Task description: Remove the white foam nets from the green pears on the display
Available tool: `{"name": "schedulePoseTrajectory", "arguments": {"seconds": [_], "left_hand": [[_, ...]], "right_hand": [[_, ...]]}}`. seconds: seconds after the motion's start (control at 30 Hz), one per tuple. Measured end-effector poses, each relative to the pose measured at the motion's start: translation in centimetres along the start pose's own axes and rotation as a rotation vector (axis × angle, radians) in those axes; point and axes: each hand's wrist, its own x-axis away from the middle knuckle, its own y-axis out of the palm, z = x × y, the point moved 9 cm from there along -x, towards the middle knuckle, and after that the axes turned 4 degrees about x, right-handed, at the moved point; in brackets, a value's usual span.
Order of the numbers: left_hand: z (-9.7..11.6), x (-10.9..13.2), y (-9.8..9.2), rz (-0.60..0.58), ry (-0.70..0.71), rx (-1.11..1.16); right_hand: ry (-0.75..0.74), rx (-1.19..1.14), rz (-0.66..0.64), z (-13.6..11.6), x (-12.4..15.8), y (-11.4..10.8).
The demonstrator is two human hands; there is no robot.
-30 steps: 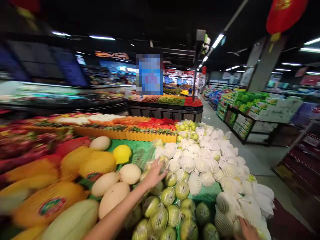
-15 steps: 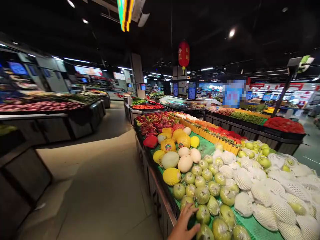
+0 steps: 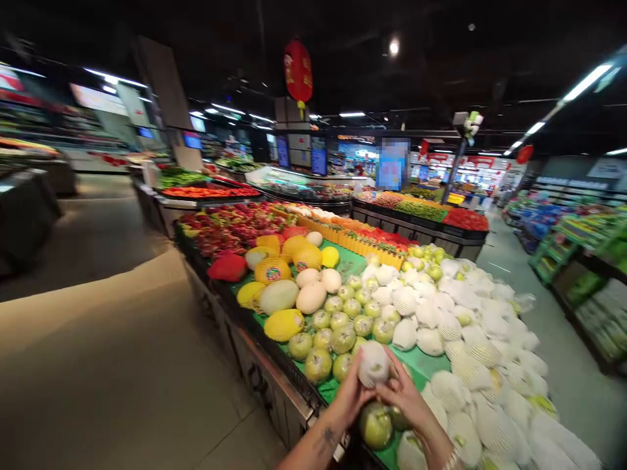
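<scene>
Both of my hands are around a round fruit in a white foam net, held just above the front of the produce stand. My left hand grips its left side. On its right side, my right hand has its fingers curled around it, with the thumb beneath. Directly below lie green plastic-wrapped fruits, and more green wrapped fruits are lined up beyond my hands. A heap of fruits in white foam nets spreads to the right. The held fruit's exact kind is hidden by the net.
Yellow melons and pale melons lie farther back, with red dragon fruits behind them. The stand's dark wooden edge runs along the left. Aisle floor extends on that side. A red lantern hangs overhead.
The view has swung right. One hand was spread over the green wrapped fruits; now both hands are in view and hold a foam-netted fruit.
</scene>
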Motion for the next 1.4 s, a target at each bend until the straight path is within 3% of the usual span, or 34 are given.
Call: {"name": "schedulePoseTrajectory", "arguments": {"seconds": [0.07,0.17,0.3,0.4,0.53,0.63,0.7,0.8,0.93,1.03,1.1,1.2,1.3,1.4], "left_hand": [[1.4,-0.3,0.4,0.014,0.020,0.064],[3.5,-0.8,1.0,-0.007,0.108,0.066],[5.5,-1.5,1.3,-0.069,0.184,-0.192],[6.7,-2.2,2.0,-0.144,0.326,-0.412],[6.4,-2.4,4.0,-0.197,0.480,-0.644],[7.7,-0.9,5.7,-0.136,0.717,-0.873],[8.4,-0.2,6.8,-0.207,0.795,-0.970],[8.4,-1.6,6.7,-0.365,0.577,-0.866],[6.1,-5.8,3.7,-0.286,0.108,-0.586],[3.7,-7.8,2.7,-0.282,-0.048,-0.499],[2.9,-9.2,2.9,-0.293,-0.026,-0.558],[2.1,-11.5,4.5,-0.333,0.061,-0.744],[0.9,-13.9,7.9,-0.440,0.204,-0.990],[-1.9,-14.9,11.8,-0.672,0.342,-1.232]], "right_hand": [[0.039,-0.009,0.073,-1.0,-0.7,0.3],[-0.057,-0.091,0.177,-3.0,-2.1,0.3],[-0.220,-0.214,0.426,-3.8,-3.2,-1.4],[-0.312,-0.165,0.614,-3.9,-2.7,-3.1],[-0.382,-0.107,0.575,-4.8,-1.3,-2.7],[-0.405,-0.077,0.509,-5.8,-0.2,-2.0],[-0.369,-0.085,0.538,-5.7,0.2,-2.4],[-0.326,-0.199,0.606,-4.3,0.1,-3.4],[-0.354,-0.329,0.662,-2.2,-0.6,-3.3],[-0.360,-0.399,0.744,-1.0,0.1,-3.9],[-0.358,-0.432,0.818,-0.8,1.9,-5.5],[-0.397,-0.402,0.959,-1.2,7.2,-9.0],[-0.421,-0.410,1.168,-0.6,14.5,-12.0],[-0.377,-0.476,1.362,1.5,21.1,-12.9]]}}
